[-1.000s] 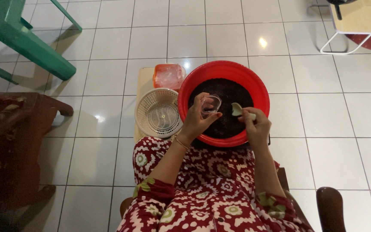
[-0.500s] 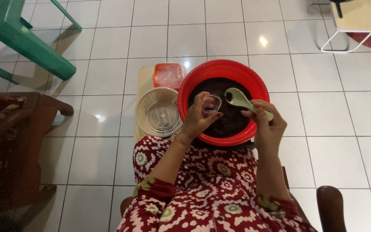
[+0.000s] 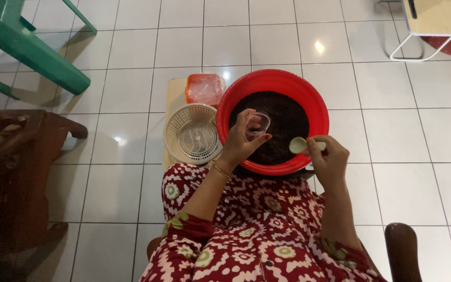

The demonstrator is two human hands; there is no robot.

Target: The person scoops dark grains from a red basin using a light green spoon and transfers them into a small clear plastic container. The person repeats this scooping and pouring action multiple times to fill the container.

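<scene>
Holding small clear cup (image 3: 257, 125) over dark soil in red basin (image 3: 319, 112), left hand (image 3: 241, 143) fingers wrapped round it. Right hand (image 3: 329, 159) at basin's 5 o'clock pinches pale spoon (image 3: 299, 144). White basket (image 3: 192, 134) at basin's 9 o'clock.

Green chair (image 3: 22, 47) cut off, perhaps plastic.

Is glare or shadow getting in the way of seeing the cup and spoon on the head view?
Head view: glare spots sit on the floor tiles, well away from the hands; the clear cup in the left hand is faint against the dark fill of the red basin; the pale spoon in the right hand reads clearly; the left edge of the frame is dim.
</scene>
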